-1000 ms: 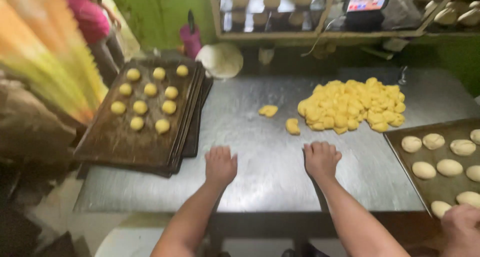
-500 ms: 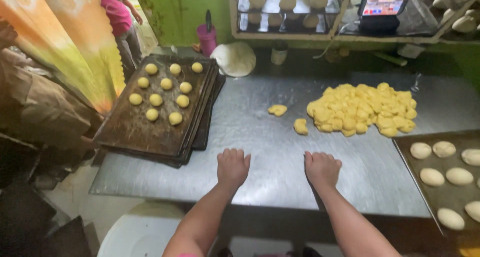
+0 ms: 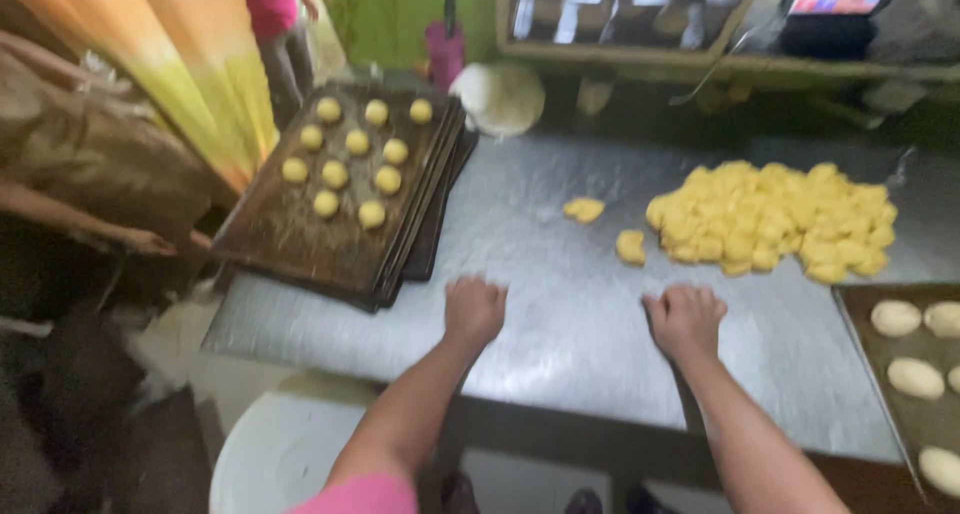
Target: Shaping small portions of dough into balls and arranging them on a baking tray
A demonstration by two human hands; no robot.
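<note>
Both the left hand (image 3: 474,309) and right hand (image 3: 686,319) press palm-down on the steel table (image 3: 560,274), cupped as if rolling dough beneath (whether either grips a piece, I cannot tell). The dough pile (image 3: 775,219) lies at two o'clock, the tray (image 3: 300,234) with its dough balls (image 3: 355,154) at ten.

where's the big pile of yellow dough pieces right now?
Head view: the dough pile lies on the metal table, right of centre, beyond the right hand.
</note>
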